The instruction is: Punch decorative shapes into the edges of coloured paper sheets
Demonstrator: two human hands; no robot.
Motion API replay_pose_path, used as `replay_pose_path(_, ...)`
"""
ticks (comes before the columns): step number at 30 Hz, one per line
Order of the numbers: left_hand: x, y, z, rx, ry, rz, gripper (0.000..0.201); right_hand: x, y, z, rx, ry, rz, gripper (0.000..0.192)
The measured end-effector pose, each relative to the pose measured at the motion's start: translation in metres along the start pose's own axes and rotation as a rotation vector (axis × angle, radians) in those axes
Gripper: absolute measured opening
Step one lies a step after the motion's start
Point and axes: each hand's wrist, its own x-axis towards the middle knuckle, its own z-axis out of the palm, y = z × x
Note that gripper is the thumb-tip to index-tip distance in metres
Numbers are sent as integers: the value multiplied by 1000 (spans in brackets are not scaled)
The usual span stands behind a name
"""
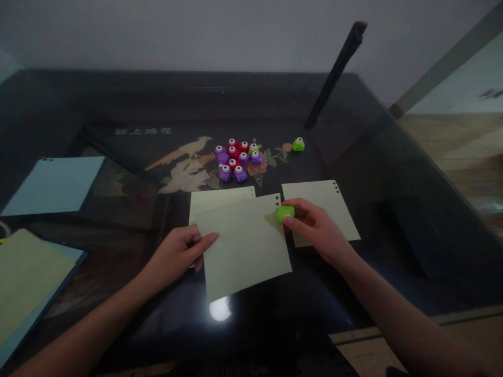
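My left hand [184, 246] pinches the left edge of a pale yellow-green sheet of paper [243, 246], thumb on top. Between the thumb and fingers of my right hand [314, 225] is a green craft punch [286, 212], set at the sheet's right edge near the top corner. Small dark punched shapes show in that corner just above the punch. Beneath the held sheet lies another pale sheet [220, 196], partly covered. To the right, under my right hand, rests a third sheet [326, 201] with several punched holes in its upper right corner.
Purple, red and green craft punches [238, 159] cluster beyond the sheets on the dark glossy table [251, 335]. A lone green punch [298, 145] stands right of them. A blue sheet [55, 183] and a yellow paper stack [35, 277] lie left. A dark stick-like object [336, 73] rises at the back.
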Motion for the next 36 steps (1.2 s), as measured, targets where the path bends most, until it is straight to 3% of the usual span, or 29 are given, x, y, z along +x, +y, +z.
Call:
replay_pose_path(5, 4, 1, -5, -4, 23, -52, 35, 1, -4, -2, 16, 11, 27, 28)
replay_pose_path(14, 6, 2, -13, -5, 16, 2, 33, 2, -4, -9, -172, 44, -18, 32)
replay_pose_path(22, 12, -7, -18, -74, 53, -14, 35, 5, -1, -10, 64, 77, -46, 26)
replay_pose_path(28, 12, -7, -16, -156, 52, -14, 42, 6, -9, -14, 214, 119, -87, 40)
replay_pose_path(32, 9, -2, -14, -166, 21, -11, 45, 20, -22, -27, 39, 163, -170, 38)
replay_pose_path(36, 8, -1, -13, -167, 18, 8, 45, 62, -17, -51, -360, 298, -251, 36)
